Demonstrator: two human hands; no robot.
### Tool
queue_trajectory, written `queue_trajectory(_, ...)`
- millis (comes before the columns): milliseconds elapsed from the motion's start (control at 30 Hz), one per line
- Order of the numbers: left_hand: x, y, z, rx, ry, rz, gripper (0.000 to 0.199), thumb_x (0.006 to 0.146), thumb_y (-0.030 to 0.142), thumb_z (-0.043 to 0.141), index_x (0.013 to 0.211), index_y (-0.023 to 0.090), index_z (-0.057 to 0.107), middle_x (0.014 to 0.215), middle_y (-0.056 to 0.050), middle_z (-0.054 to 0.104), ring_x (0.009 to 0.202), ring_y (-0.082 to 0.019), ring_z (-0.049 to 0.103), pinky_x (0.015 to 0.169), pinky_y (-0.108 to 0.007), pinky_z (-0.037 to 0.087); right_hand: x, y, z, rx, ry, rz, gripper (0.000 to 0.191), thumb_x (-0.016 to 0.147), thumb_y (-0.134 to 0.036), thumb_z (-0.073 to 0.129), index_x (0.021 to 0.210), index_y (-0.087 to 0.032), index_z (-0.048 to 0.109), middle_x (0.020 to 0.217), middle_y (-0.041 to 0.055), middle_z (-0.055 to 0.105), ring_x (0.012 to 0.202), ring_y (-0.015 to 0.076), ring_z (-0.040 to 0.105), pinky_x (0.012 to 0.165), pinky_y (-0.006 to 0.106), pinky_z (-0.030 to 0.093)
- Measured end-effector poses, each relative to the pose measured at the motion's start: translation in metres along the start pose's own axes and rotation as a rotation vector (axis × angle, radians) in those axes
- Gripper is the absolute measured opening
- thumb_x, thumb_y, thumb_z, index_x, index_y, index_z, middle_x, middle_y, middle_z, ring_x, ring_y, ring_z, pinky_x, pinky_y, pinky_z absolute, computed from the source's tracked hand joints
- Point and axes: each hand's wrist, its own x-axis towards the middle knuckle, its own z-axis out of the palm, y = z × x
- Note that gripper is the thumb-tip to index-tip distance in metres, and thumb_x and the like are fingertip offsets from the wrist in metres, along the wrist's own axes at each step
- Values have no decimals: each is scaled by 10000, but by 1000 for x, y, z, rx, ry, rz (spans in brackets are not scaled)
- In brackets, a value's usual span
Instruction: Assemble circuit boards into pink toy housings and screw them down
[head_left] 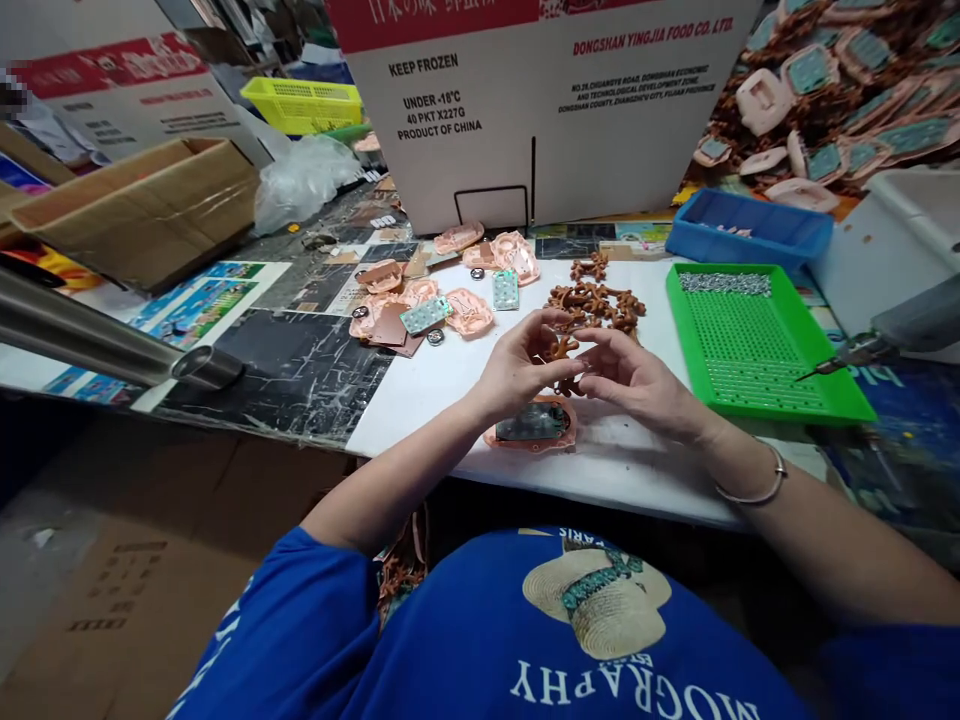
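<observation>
Between my two hands, just above the white work surface, is a small brown plastic part (562,348). My left hand (517,368) has its fingers curled round this part. My right hand (634,378) faces it, thumb and fingers curved towards the same part; its fingertips are close to those of my left hand. Below them lies a pink shell (568,440) with a dark panel inside, near the table's front edge. Behind the hands is a pile of brown plastic parts (607,305). Pink shells (469,312), green circuit boards (426,315) and small black round parts lie to the left.
A green tray (765,345) with screws stands at the right, an electric screwdriver (907,320) over its edge. Behind it is a blue bin (750,232). A large carton (555,120) stands at the back. At the left are a metal tube (82,320) and a cardboard box (150,215).
</observation>
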Motion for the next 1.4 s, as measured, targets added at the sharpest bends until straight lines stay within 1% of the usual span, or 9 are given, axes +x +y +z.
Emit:
queue_trajectory(100,-4,1,9,10,19,18,512,694,332,883,1091,196,589,710,69,503,621,-61,488,568,-185,432,0,0,1,80,-38,25,519,826,-306,759,1286,-233,531,956,16,685,929,171,678,878,346,562)
queue_trajectory(233,-11,0,10,-8,30,-6,472,766,389,831,1115,193,580,744,48,577,656,-80,564,613,-207,495,0,-1,-2,81,-41,55,481,847,-281,723,1288,-211,544,825,-13,654,795,142,650,787,318,552)
queue_trajectory(433,-20,0,5,-51,62,-30,456,763,365,833,1099,174,590,795,25,671,695,-95,643,646,-219,550,-1,-5,-1,-22,-52,22,512,862,-283,716,1333,-194,536,819,-10,654,784,144,643,757,298,536)
queue_trajectory(667,-21,1,3,-147,174,-32,409,706,310,874,1019,174,649,772,18,710,687,-108,681,657,-234,555,-3,-1,-10,-293,148,-152,397,986,-474,572,1278,-208,611,943,46,678,812,166,676,792,331,547)
queue_trajectory(900,-25,2,12,-132,171,0,372,704,361,880,946,160,681,860,-24,747,764,-120,691,737,-254,560,0,-4,-5,-396,-29,-134,196,931,-363,640,988,-203,736,860,32,727,726,156,657,691,291,517)
queue_trajectory(1067,-29,1,12,-92,128,-12,353,798,453,797,923,139,692,824,-35,731,753,-125,689,739,-267,560,0,-6,-6,-424,-36,-153,201,932,-379,638,979,-219,749,986,57,730,911,209,671,781,328,521)
queue_trajectory(1233,-34,-6,4,115,147,51,327,900,455,682,1041,160,668,952,-52,732,840,-138,689,807,-296,565,1,-7,-7,-393,-61,-60,201,891,-387,662,900,-198,731,861,54,726,757,190,657,698,332,522)
queue_trajectory(1333,-45,-6,-5,463,155,215,300,942,388,633,1158,180,638,1141,-93,703,995,-167,668,869,-315,548,2,-8,-7,-246,-18,55,224,844,-405,691,861,-182,690,801,41,699,688,169,644,655,318,530)
queue_trajectory(1400,-55,-7,-12,701,71,304,334,934,368,649,1213,187,620,1214,-115,678,1100,-204,634,947,-365,526,3,-8,-7,-161,3,127,231,819,-402,705,854,-177,665,761,28,673,671,156,638,650,308,535)
